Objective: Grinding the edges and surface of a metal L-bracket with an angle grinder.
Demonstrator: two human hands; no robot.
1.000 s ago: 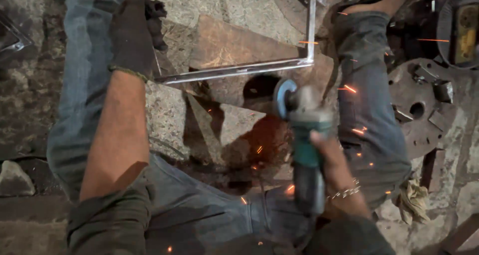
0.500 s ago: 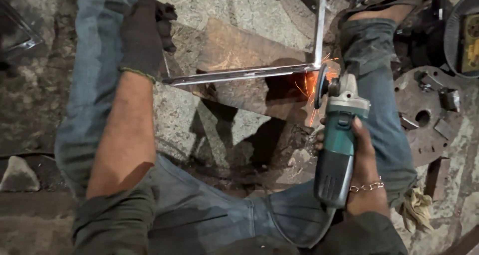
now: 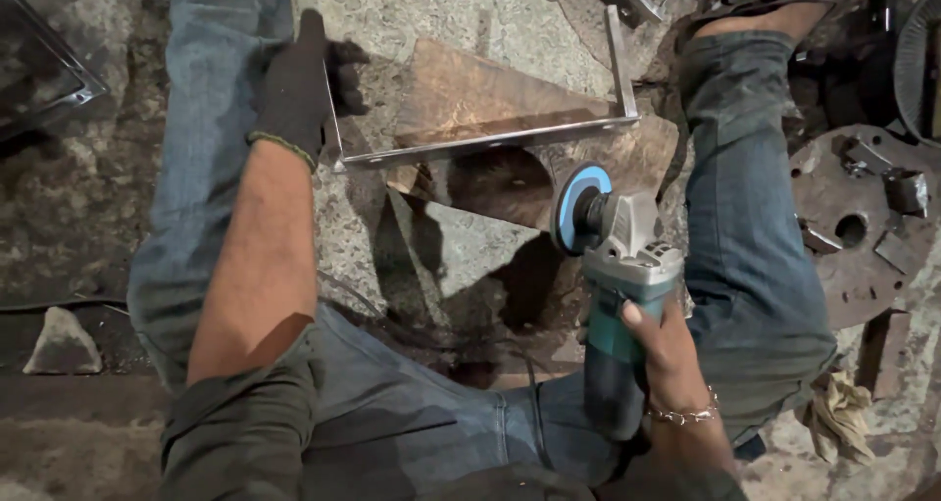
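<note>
My right hand grips the teal body of an angle grinder, whose blue-faced disc hangs just below the metal frame, not touching it. The frame is made of thin steel angle bars and lies on the stone floor between my legs. My left hand, in a dark glove, holds the frame's left corner. No sparks show.
My legs in blue jeans flank the work spot. A rusty round metal plate with holes lies at the right, a crumpled rag near it. A loose stone sits at the left, and a metal-edged panel at the top left.
The grinder sparked against the frame's right corner half a second ago; now it has pulled back and down from the frame, and the sparks have stopped. My left hand stays on the frame.
</note>
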